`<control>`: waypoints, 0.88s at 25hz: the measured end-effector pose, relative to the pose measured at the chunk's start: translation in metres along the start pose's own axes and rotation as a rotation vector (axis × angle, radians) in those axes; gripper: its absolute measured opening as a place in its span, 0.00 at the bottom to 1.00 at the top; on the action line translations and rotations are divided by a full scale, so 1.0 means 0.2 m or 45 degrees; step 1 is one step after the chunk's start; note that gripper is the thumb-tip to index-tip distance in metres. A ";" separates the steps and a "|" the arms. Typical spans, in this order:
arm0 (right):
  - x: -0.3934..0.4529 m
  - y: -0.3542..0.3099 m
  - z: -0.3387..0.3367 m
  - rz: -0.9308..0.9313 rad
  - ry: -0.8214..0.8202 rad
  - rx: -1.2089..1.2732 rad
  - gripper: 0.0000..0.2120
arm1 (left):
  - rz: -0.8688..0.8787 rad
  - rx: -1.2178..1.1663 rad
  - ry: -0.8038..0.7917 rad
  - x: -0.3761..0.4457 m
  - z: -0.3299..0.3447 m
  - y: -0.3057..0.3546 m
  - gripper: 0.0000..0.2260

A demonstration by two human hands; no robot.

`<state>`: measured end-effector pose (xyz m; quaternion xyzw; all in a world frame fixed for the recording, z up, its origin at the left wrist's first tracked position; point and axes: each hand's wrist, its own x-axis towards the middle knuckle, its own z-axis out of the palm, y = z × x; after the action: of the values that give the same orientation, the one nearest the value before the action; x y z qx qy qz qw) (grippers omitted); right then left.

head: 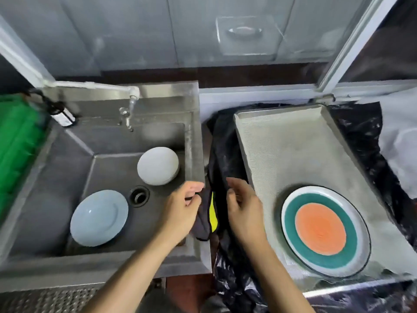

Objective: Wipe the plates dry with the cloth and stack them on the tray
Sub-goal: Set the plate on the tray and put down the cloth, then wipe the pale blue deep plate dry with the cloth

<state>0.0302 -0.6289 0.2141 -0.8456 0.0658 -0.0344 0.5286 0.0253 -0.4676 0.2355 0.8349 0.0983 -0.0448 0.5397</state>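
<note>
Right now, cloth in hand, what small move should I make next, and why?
Probably reach the right hand to the pale blue plate in the sink: the left hand grips the cloth, and one plate sits on the tray.

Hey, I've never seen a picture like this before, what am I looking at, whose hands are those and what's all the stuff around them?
There is no machine here. A person wears a camera on the head, so you look down at their own two bare hands. On the left is a metal sink holding a pale blue plate and a small stack of white plates. On the right a metal tray lies on black plastic sheeting and carries one plate with an orange centre and a green ring. The left hand pinches a dark cloth with a yellow stripe. The right hand is beside the cloth; whether it grips it I cannot tell.
</note>
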 end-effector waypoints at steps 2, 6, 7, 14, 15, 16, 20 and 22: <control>-0.01 -0.07 0.14 -0.039 -0.071 0.007 0.15 | -0.011 -0.026 0.046 -0.01 -0.15 -0.06 0.15; -0.06 -0.23 0.48 -0.014 -0.215 0.031 0.14 | -0.041 -0.020 0.132 -0.04 -0.50 -0.21 0.14; -0.07 -0.27 0.57 -0.004 -0.237 0.050 0.14 | -0.053 -0.012 0.150 -0.04 -0.59 -0.26 0.14; -0.24 -0.50 1.22 0.048 -0.292 0.007 0.17 | -0.113 0.028 0.185 -0.05 -1.20 -0.67 0.16; -0.26 -0.51 1.31 0.065 -0.301 -0.009 0.17 | -0.121 0.032 0.184 -0.05 -1.28 -0.74 0.17; -0.29 -0.52 1.39 0.083 -0.309 -0.019 0.17 | -0.130 0.041 0.186 -0.06 -1.34 -0.80 0.17; -0.35 -0.51 1.65 0.122 -0.376 -0.068 0.16 | -0.212 0.054 0.208 -0.08 -1.54 -1.00 0.14; -0.36 -0.49 1.75 0.141 -0.434 -0.109 0.16 | -0.260 0.040 0.230 -0.08 -1.60 -1.10 0.13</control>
<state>0.0118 -0.2647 0.1487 -0.8560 0.0230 0.1416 0.4968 -0.0469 -0.0908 0.1740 0.8295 0.2304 -0.0258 0.5081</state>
